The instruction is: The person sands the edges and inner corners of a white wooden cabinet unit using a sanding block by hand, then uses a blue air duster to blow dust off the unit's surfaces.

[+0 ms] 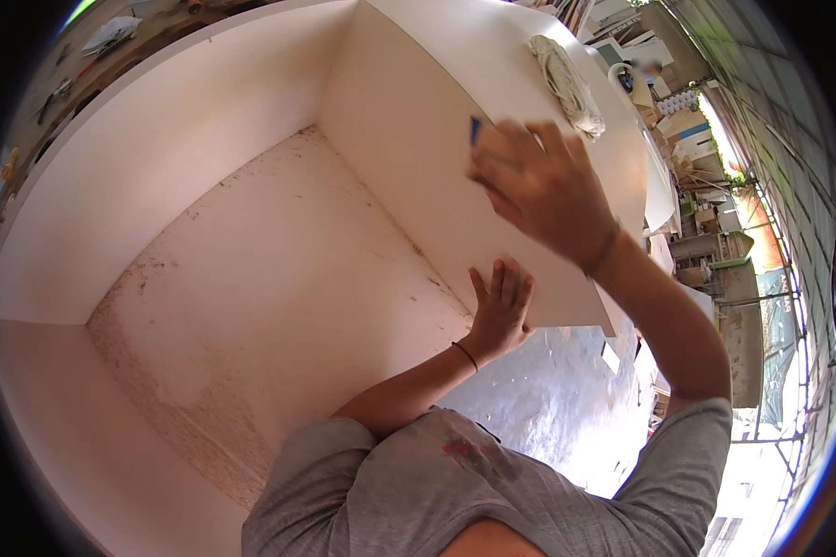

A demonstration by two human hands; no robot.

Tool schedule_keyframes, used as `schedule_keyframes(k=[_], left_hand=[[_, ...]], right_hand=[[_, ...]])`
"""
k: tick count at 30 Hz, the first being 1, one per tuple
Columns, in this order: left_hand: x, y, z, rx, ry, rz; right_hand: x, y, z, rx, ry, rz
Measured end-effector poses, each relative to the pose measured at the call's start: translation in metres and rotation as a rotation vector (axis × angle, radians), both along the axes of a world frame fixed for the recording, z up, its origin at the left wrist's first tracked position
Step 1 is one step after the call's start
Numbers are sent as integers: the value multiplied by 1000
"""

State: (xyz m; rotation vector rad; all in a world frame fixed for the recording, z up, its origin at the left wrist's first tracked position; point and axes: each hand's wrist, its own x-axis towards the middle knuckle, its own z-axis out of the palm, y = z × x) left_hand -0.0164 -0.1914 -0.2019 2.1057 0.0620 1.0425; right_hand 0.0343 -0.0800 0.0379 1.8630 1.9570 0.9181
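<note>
Blue-edged block (475,130): one o'clock from centre; blurred, probably light and firm; hold by its sides.
Right hand (543,181): curled, pinching the block.
White box (409,139): probably stiff, heavy; hold at wall edges; dirt (420,251) lines its seams.
Left hand (503,306): six o'clock from the block, fingers spread against the box.
Pale bundle (567,88): two o'clock from the block, nearest obstacle.

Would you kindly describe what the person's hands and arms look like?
The left hand and right hand are ungloved. Short grey sleeves leave the forearms uncovered; a thin dark band circles the left wrist. A darker line at the right wrist is unclear.
</note>
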Motion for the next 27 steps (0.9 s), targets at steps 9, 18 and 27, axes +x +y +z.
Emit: schedule_keyframes(k=[9,18,27], left_hand=[[-2,-3,-2,15,17,-18],[0,-3,-8,27,-8,-10],[2,-3,-10,46,76,-2]], right_hand=[[30,157,-16,22,14,-40],[43,158,-12,19,9,-47],[19,10,15,-2,79,-52]])
